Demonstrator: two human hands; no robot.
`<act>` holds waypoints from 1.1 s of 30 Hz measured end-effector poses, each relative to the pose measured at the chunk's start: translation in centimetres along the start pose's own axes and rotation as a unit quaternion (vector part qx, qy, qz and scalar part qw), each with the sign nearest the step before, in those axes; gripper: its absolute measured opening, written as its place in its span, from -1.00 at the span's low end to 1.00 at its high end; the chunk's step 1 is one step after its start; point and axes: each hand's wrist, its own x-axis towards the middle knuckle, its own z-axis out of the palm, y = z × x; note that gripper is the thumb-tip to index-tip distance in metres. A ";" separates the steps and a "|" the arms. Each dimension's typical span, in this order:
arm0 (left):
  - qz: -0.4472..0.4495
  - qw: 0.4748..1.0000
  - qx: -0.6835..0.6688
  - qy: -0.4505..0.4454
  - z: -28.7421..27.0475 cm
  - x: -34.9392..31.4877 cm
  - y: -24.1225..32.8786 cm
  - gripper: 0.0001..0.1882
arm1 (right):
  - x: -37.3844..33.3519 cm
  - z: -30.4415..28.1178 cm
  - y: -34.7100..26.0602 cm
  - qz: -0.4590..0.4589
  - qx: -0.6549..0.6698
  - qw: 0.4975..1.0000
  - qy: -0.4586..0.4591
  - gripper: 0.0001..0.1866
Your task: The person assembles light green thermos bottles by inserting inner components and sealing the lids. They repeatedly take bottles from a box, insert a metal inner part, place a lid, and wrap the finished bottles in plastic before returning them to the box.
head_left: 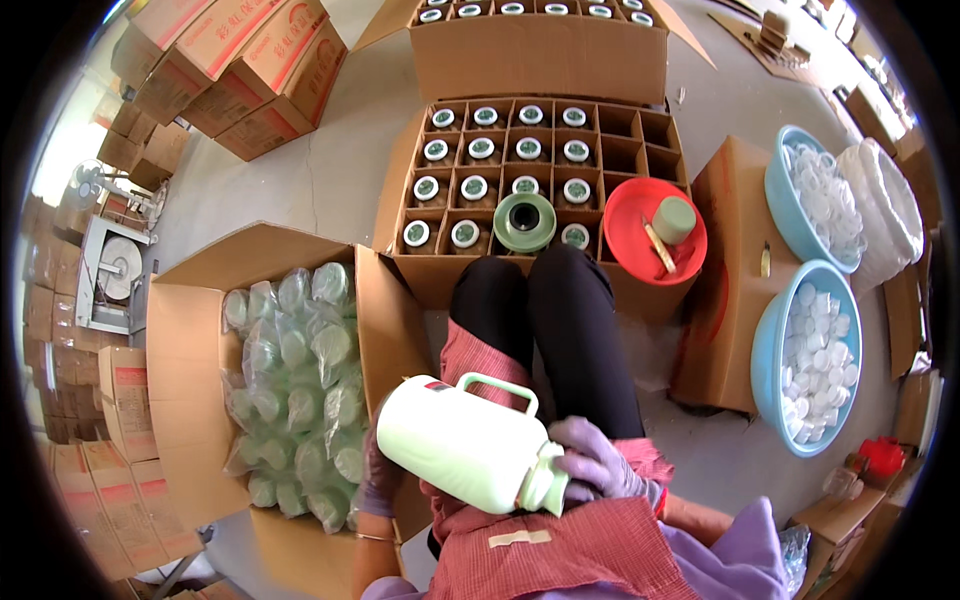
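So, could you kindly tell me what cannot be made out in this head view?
- Head view, left hand: most fingers hidden behind the pale green jug.
- Head view, white-capped containers: lower parts hidden by the divided carton.
- Head view, far carton: cut off by the top edge.
- Head view, bagged pale green items: finer details obscured by their bags.

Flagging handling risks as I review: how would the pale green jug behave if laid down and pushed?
The pale green jug would probably roll, its body being round, though its side handle might stop it. Its smooth, glossy surface looks likely to slip.
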 end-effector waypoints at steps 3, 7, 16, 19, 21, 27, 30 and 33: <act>-0.020 0.998 -0.015 0.066 -3.5 -1.9 -4.9 -0.30 | 6.0 0.6 -0.9 0.044 0.053 0.997 0.042 -0.49; 0.100 0.965 0.241 0.007 -1.6 -1.7 -3.6 -0.36 | 12.5 1.5 0.7 0.088 0.347 0.933 -0.037 -0.06; 0.034 0.999 0.008 -0.018 1.0 2.5 -2.0 -0.40 | 15.0 2.0 0.9 0.059 0.219 0.974 0.009 -0.07; 0.031 0.999 -0.023 -0.026 2.6 4.0 -1.6 -0.41 | 15.8 2.0 0.5 0.063 0.201 0.976 0.053 -0.09; 0.031 0.998 -0.040 -0.030 3.9 5.0 -1.1 -0.42 | 15.8 2.1 0.9 0.043 0.172 0.981 0.083 -0.10; 0.100 0.993 0.044 -0.045 7.2 7.2 7.9 -0.43 | 13.9 -0.9 2.6 -0.051 0.029 0.993 0.103 -0.09; 0.139 0.957 0.226 -0.121 11.3 8.0 15.5 -0.44 | 10.4 -4.9 3.6 -0.011 -0.057 0.998 -0.019 -0.22; 0.202 0.747 0.566 -0.286 14.2 9.1 18.7 -0.42 | 10.3 -8.5 7.7 -0.032 -0.094 0.989 -0.112 -0.54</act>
